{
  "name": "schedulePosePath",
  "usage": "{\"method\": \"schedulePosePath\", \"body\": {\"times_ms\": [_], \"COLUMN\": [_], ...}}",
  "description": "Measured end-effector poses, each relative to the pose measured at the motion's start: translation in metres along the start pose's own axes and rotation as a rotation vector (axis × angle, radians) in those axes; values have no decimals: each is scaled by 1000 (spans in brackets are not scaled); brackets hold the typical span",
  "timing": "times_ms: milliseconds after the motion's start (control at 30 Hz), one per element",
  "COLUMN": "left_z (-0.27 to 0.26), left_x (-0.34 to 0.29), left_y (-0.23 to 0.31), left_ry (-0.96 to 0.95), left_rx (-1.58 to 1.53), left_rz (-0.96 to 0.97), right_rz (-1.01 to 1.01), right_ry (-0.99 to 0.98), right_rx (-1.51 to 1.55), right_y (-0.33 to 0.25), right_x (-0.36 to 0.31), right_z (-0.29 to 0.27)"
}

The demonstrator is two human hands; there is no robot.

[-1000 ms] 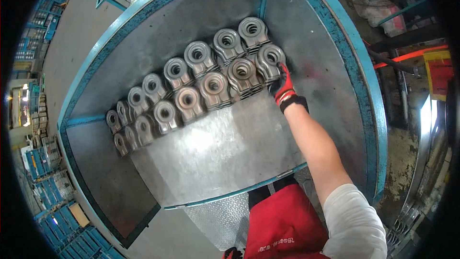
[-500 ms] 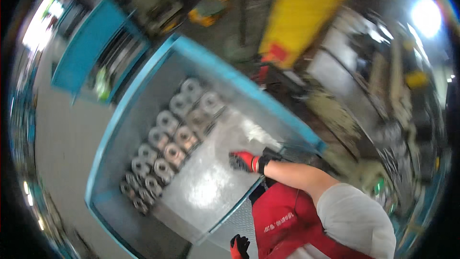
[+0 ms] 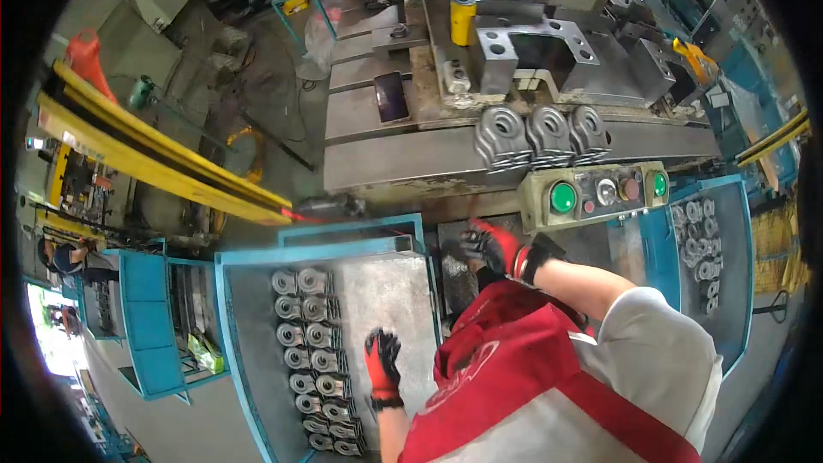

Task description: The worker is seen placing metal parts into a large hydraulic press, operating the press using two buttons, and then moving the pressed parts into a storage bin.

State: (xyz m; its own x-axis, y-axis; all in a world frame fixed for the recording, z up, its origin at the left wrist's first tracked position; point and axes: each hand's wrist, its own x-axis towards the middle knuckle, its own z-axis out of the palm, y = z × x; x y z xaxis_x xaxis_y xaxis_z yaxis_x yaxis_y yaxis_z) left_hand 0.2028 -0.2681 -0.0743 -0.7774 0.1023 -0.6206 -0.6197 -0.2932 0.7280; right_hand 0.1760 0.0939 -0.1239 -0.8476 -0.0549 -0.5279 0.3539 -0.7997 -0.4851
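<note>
My left hand (image 3: 384,362), in a black and red glove, hovers over the bare metal floor of a blue-framed bin (image 3: 377,291) with its fingers apart. Nothing shows in it. To its left, ring-ended metal parts (image 3: 321,334) stand in two stacked rows inside the bin. My right hand (image 3: 495,249), gloved alike, is in front of my body, just beyond the bin's right edge and below a control box (image 3: 591,197). Its fingers are loosely bent and apart, with nothing visible between them. Three more stacks of ring-ended parts (image 3: 546,135) sit on the machine ledge behind the control box.
A press bed with a steel die (image 3: 540,51) fills the far side. A dark phone-like slab (image 3: 391,97) lies on it. Yellow guard rails (image 3: 163,154) slant at the left. Another blue bin (image 3: 716,291) with similar parts is at the right; a blue cart (image 3: 154,326) stands left.
My view has swung from the bin toward the press and control box. The right hand has left the bin's floor for its right side. My left hand now shows over the bin.
</note>
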Motion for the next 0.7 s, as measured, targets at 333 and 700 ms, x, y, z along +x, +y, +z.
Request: {"method": "schedulePosePath", "body": {"times_ms": [333, 700], "left_z": [268, 425], "left_x": [126, 167], "left_y": [43, 43], "left_ry": [-585, -376], "left_rx": [397, 782], "left_rz": [369, 622], "right_rz": [-374, -233], "right_ry": [-68, 105], "right_rx": [424, 312], "right_y": [-140, -143], "right_x": [-17, 7], "right_z": [24, -21]}}
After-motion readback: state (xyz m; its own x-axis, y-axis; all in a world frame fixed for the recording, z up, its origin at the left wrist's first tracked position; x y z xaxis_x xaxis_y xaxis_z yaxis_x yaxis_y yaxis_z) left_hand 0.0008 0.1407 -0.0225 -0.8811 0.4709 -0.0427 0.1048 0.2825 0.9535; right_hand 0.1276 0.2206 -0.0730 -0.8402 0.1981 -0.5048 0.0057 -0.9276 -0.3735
